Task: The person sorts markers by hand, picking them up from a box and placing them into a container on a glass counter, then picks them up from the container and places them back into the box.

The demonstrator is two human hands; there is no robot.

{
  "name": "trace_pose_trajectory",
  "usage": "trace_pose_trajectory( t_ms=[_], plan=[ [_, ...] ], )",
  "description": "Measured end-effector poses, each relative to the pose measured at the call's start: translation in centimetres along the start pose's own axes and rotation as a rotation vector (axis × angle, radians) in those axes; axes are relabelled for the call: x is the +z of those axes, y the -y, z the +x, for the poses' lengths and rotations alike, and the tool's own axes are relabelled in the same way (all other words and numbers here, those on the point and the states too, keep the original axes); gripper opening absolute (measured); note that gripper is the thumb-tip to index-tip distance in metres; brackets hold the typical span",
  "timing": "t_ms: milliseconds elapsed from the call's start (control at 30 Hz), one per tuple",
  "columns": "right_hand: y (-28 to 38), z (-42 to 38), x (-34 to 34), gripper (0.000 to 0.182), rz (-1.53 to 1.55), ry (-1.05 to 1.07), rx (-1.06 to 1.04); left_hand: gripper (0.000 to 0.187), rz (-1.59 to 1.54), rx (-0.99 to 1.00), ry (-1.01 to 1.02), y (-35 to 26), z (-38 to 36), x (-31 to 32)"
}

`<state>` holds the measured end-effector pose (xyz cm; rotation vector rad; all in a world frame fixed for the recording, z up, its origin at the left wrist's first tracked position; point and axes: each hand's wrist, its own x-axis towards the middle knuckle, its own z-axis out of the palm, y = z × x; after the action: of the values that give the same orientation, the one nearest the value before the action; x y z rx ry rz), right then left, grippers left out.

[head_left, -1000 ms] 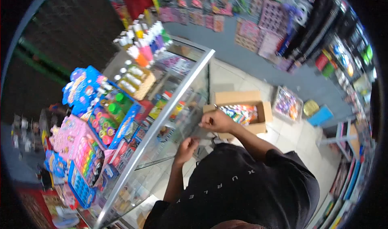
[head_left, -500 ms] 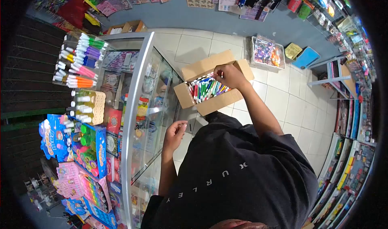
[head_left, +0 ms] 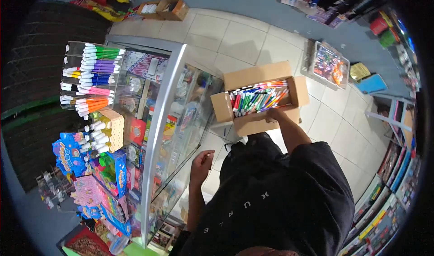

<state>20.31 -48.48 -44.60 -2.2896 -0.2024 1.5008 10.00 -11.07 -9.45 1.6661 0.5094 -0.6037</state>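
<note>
An open cardboard box (head_left: pixel 294 93) with its flaps folded out stands on the floor, filled with many colored markers (head_left: pixel 257 97). At its near edge is my right hand (head_left: pixel 275 115), fingers curled down by the near flap; whatever they grip is hidden. My left hand (head_left: pixel 202 165) hangs in the air between the glass case and my body. Its fingers are curled and the thumb presses toward them; anything between them is too small to make out.
A glass display case (head_left: pixel 156 134) runs along the left. On top stand a clear marker rack (head_left: pixel 118 70), glue bottles (head_left: pixel 97 136) and toy packs. A clear plastic bin (head_left: pixel 332 66) sits on the tiled floor beyond the box; stocked shelves (head_left: pixel 384 188) line the right.
My right hand has moved from above the markers to the near edge of the box. My left hand stays beside the case, fingers still curled. The camera view has shifted and turned.
</note>
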Motion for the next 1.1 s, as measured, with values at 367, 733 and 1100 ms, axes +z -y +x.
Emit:
trace_pose_trajectory(
  t_ms=[367,733,1100],
  plan=[
    [10.8,6.0,-2.7,0.027,-0.385,0.001,-0.25,0.023,-0.085,-0.289,-0.172,4.2,-2.9,2.8],
    [16.3,12.8,-1.8,0.031,-0.444,-0.295,-0.185,0.023,-0.206,-0.496,-0.296,7.3,-5.9,3.3],
    [14.7,15.0,0.3,0.019,-0.91,-0.339,-0.342,0.024,-0.203,-0.524,-0.297,6.7,-5.4,3.5]
  ],
)
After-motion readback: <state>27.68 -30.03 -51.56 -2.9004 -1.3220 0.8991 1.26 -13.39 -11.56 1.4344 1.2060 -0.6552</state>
